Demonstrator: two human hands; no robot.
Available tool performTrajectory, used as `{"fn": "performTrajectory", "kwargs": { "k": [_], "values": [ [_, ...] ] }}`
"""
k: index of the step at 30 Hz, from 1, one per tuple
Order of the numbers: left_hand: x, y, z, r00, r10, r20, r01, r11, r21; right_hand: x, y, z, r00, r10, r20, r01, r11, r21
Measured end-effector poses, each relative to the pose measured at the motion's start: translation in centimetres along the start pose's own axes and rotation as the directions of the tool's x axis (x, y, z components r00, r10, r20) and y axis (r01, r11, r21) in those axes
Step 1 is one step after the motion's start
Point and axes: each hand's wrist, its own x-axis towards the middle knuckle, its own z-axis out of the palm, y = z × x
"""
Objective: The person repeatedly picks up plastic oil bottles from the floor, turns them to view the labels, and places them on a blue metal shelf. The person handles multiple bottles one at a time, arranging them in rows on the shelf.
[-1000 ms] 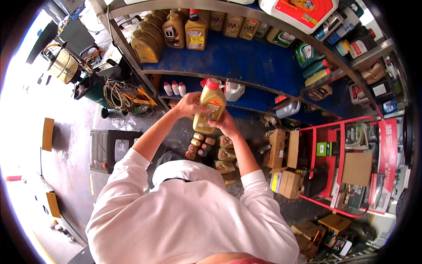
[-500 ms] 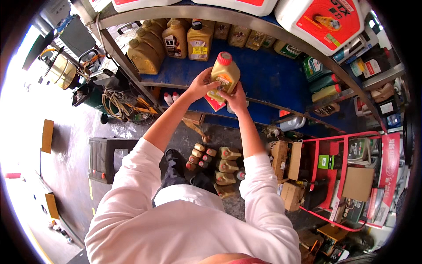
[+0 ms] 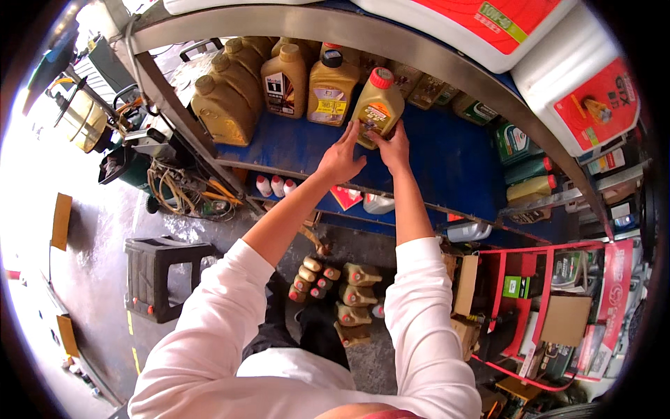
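A gold motor oil bottle [image 3: 379, 108] with a red cap stands upright, or nearly so, at the blue shelf [image 3: 447, 157]. My right hand [image 3: 395, 148] is closed round its lower right side, thumb across the front. My left hand [image 3: 340, 158] has its fingers stretched out, the tips against the bottle's lower left edge and the thumb spread away. Just left of it stand a gold bottle with a black cap [image 3: 328, 94] and a gold bottle with a gold cap [image 3: 283, 85]. Whether the held bottle's base rests on the shelf I cannot tell.
A metal shelf beam [image 3: 307, 29] with large white jugs [image 3: 593, 84] crosses above my hands. Small white bottles [image 3: 277, 186] sit on the lower shelf. On the floor are several gold bottles [image 3: 357, 296] and a black step stool [image 3: 162, 279]. A red cart [image 3: 497, 293] stands right.
The oil bottle has moved forward and right, over the shelf and beside the black-capped bottle. My left hand has loosened from round it and its fingers have straightened. The view has moved closer to the shelf.
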Motion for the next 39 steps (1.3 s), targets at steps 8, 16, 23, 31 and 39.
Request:
{"fn": "performTrajectory", "kwargs": {
  "k": [8,16,23,31,39],
  "values": [
    [6.4,-3.6,2.8,0.999,0.048,-0.02,-0.046,0.995,0.087,7.0,2.6,3.1,0.998,-0.016,-0.058,0.0,0.966,-0.259],
    [11.7,-5.4,3.0,0.998,-0.042,0.036,0.046,0.993,-0.105,10.0,3.8,4.4,0.942,-0.256,-0.217,0.119,0.859,-0.498],
    [13.4,-3.0,1.9,0.98,-0.184,0.08,0.188,0.703,-0.686,11.3,2.2,6.1,0.937,-0.163,-0.308,0.028,0.916,-0.399],
    [9.2,-0.6,2.9,0.966,-0.202,0.161,0.258,0.715,-0.65,9.3,2.5,4.7,0.948,-0.094,-0.303,-0.096,0.825,-0.556],
    [-5.4,-1.1,2.3,0.992,-0.123,0.042,0.122,0.773,-0.622,-5.7,0.3,1.0,0.988,-0.145,-0.05,0.134,0.976,-0.172]
  ]
}}
